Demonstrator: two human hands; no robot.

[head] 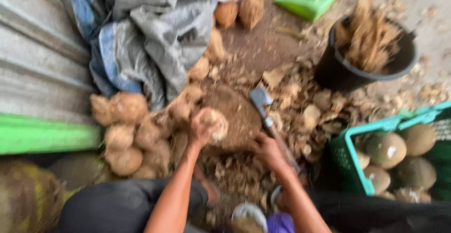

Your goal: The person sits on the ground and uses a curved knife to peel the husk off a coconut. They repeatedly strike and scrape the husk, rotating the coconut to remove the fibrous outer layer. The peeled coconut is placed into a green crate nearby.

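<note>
Over a round wooden chopping block [239,115], the left hand [203,128] grips a brown fibrous husked coconut [217,124]; the right hand [268,150] clenches a wooden-handled steel hatchet [267,115], apparently mid-trimming.

Single head view — looks steeply down, close over hands [235,139], blurred.

Dirt ground [263,49] bears husk scraps [300,106], coconuts [124,134].
</note>
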